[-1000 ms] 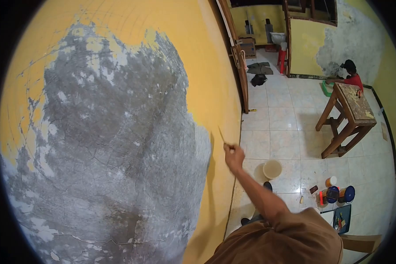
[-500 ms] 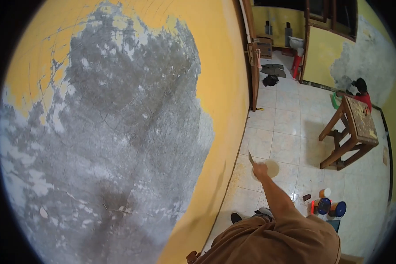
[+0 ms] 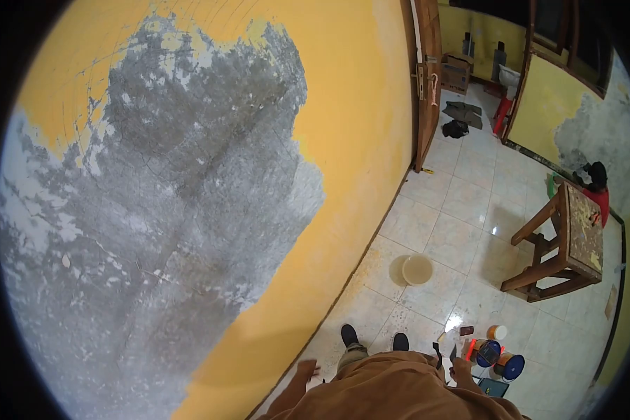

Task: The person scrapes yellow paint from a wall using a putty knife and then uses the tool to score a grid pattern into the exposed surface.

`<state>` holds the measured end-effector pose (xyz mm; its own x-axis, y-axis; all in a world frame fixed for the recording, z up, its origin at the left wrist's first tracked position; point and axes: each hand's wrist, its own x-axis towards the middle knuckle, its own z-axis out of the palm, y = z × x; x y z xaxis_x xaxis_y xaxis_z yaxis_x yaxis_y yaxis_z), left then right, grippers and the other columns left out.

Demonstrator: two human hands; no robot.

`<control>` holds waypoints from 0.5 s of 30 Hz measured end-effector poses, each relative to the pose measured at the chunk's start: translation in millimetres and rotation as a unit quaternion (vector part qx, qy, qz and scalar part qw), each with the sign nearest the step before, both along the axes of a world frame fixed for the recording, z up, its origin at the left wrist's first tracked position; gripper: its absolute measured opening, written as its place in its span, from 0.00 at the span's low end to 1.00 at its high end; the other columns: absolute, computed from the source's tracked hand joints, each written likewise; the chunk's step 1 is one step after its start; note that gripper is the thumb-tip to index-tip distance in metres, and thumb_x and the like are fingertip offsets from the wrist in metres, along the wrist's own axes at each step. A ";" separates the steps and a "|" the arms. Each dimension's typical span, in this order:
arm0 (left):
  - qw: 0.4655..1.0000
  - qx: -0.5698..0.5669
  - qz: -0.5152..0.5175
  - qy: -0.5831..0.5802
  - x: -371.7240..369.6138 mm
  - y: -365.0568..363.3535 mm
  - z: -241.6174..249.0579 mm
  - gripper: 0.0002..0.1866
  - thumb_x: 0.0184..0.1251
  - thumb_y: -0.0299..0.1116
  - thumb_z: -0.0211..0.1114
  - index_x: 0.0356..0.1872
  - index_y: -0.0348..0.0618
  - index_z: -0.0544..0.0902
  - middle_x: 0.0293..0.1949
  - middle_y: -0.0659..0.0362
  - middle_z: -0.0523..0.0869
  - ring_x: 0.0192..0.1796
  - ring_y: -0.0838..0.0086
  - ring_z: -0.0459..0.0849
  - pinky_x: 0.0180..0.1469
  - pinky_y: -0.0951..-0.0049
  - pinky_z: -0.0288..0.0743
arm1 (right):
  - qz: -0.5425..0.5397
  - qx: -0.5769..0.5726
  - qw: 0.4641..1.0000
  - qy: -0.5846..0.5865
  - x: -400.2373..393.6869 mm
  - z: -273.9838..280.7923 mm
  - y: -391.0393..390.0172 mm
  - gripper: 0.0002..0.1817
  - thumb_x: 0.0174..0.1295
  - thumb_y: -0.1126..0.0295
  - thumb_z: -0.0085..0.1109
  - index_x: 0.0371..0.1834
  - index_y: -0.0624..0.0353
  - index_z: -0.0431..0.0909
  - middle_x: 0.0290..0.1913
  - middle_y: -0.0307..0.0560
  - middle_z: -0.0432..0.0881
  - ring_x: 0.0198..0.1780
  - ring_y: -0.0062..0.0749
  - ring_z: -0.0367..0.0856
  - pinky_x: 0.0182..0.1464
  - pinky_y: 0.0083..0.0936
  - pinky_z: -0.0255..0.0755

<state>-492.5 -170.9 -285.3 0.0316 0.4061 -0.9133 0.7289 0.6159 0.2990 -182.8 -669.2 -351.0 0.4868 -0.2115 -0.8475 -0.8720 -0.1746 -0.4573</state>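
My right hand (image 3: 460, 369) is low at the right side of my body, closed around the handle of a scraper (image 3: 453, 351) whose blade points up. Close to it are two cans with blue lids (image 3: 513, 367) on the floor. My left hand (image 3: 308, 368) is at the left side of my body, near the yellow wall (image 3: 259, 336), its fingers apart and holding nothing. A large grey patch (image 3: 203, 161) shows on that wall where the yellow paint is gone. Ahead of my feet, a round pale bucket (image 3: 417, 270) stands on the tiles.
A wooden stool (image 3: 581, 231) stands at the right, with a person in red (image 3: 598, 196) low behind it by the far wall. An open wooden door (image 3: 427, 91) is ahead. Crumbs lie along the wall's foot. A white tub (image 3: 497, 332) is by the cans.
My right hand has drawn back from over the bucket to my right side with the scraper. My left hand has come further into view. The view has shifted, showing both shoes.
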 end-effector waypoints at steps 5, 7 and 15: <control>0.982 0.129 -0.088 -0.111 135.2 1.9 69.8 0.20 0.68 0.40 0.59 0.55 0.39 0.79 0.46 0.56 0.85 0.47 0.70 0.87 0.38 0.69 0.80 | 0.355 -0.123 0.883 -0.281 59.8 21.2 47.4 0.21 0.58 0.59 0.65 0.50 0.60 0.80 0.26 0.58 0.82 0.28 0.40 0.83 0.29 0.37 0.75; 0.976 0.139 -0.100 -0.134 163.3 0.4 83.8 0.20 0.68 0.40 0.59 0.55 0.38 0.79 0.45 0.56 0.85 0.47 0.70 0.87 0.38 0.69 0.80 | 0.223 -0.078 0.906 -0.351 93.3 123.7 131.2 0.20 0.55 0.60 0.69 0.36 0.70 0.81 0.27 0.54 0.84 0.31 0.37 0.83 0.35 0.33 0.74; 0.966 0.147 -0.201 -0.072 152.8 -5.1 91.4 0.19 0.68 0.39 0.60 0.52 0.35 0.81 0.41 0.55 0.86 0.43 0.71 0.88 0.35 0.74 0.79 | 0.261 0.152 0.795 -0.526 143.6 334.1 271.0 0.20 0.48 0.70 0.68 0.47 0.63 0.82 0.41 0.50 0.85 0.37 0.34 0.83 0.42 0.28 0.78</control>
<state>-339.7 -176.0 -193.9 0.3583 0.5765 -0.7343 0.8291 0.1651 0.5342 -39.2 -398.2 -16.9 0.9144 0.3888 0.1125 0.1747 -0.1285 -0.9762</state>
